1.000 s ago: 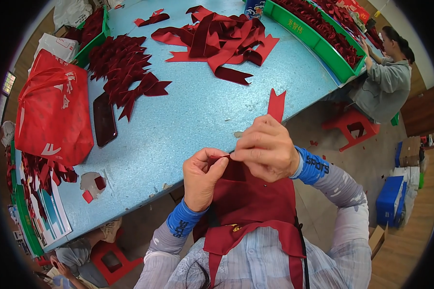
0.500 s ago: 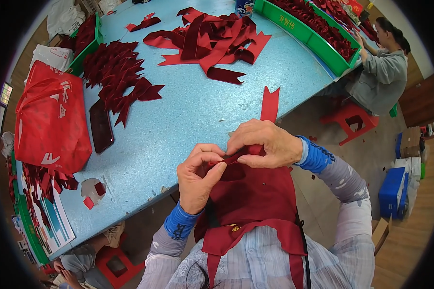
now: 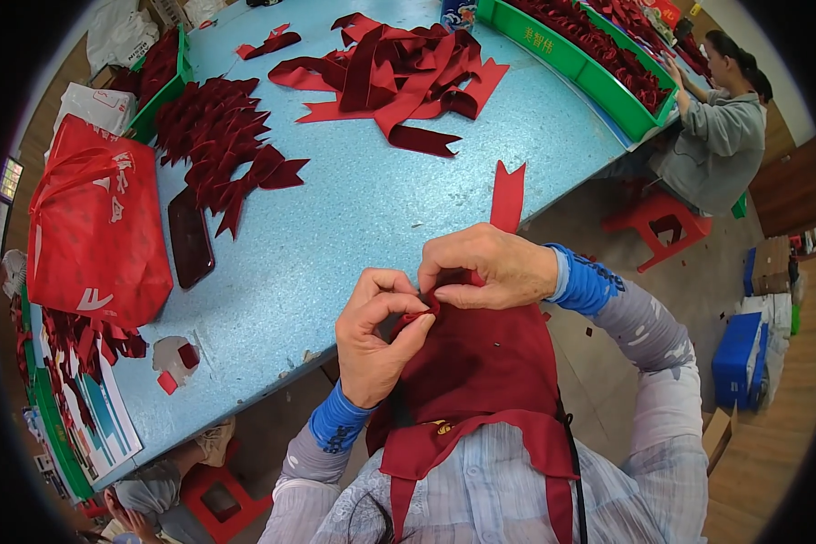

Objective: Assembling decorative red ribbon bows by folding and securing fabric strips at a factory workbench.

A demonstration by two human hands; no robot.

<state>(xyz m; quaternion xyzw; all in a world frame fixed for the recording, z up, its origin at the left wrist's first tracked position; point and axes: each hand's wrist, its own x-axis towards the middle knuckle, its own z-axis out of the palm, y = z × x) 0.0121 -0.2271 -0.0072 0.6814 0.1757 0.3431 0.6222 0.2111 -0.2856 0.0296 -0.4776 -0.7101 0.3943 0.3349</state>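
A dark red ribbon strip [image 3: 508, 195] with a notched end sticks up past my right hand [image 3: 490, 267], which pinches its folded part. My left hand [image 3: 376, 331] meets it from the left and pinches the same fold [image 3: 423, 313] with thumb and forefinger. Both hands hover over my red apron [image 3: 480, 372], just off the near edge of the light blue table [image 3: 363, 208]. On the table lie a heap of folded dark red ribbon pieces [image 3: 222, 145] and a loose pile of longer red ribbon strips [image 3: 399, 68].
A red bag [image 3: 95, 227] and a dark phone [image 3: 190, 238] lie at the table's left. Green bins [image 3: 589, 77] with ribbon pieces line the far right edge, where another person [image 3: 716, 136] sits. Red stools [image 3: 648, 222] and a blue crate [image 3: 739, 358] stand on the floor.
Both hands have dropped lower and closer to my apron. The ribbon's free end now stands upright above my right hand, and the fold is pinched tighter between both hands.
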